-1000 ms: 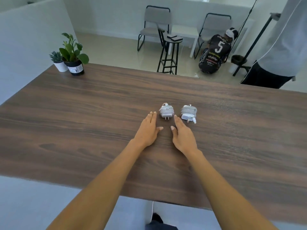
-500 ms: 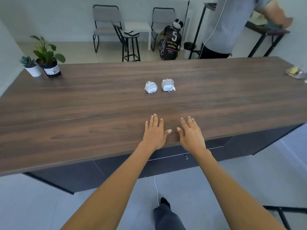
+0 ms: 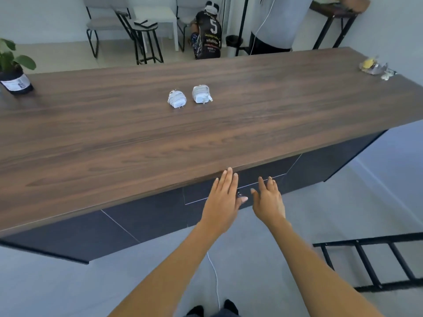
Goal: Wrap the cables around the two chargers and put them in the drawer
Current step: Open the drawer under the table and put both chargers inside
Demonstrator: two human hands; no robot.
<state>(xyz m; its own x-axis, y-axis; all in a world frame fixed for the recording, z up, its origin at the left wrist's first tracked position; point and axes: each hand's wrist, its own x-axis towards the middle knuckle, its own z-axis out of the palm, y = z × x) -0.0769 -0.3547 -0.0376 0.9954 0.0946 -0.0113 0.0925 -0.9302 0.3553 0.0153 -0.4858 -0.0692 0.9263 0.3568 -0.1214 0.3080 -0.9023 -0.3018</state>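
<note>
Hands, left (image 3: 223, 197) and right (image 3: 267, 200), both spread empty, have dropped past the table (image 3: 114, 145) near edge toward the drawer (image 3: 196, 195); wrapped chargers (image 3: 176, 99) wait mid-table, wrapping looks finished.

I see bare table (image 3: 114, 143) all around the two wrapped chargers (image 3: 176, 99) (image 3: 201, 94); drawer front (image 3: 201, 191) partly covered by my flat left hand (image 3: 223, 197) and right hand (image 3: 269, 200); open floor beneath.
</note>
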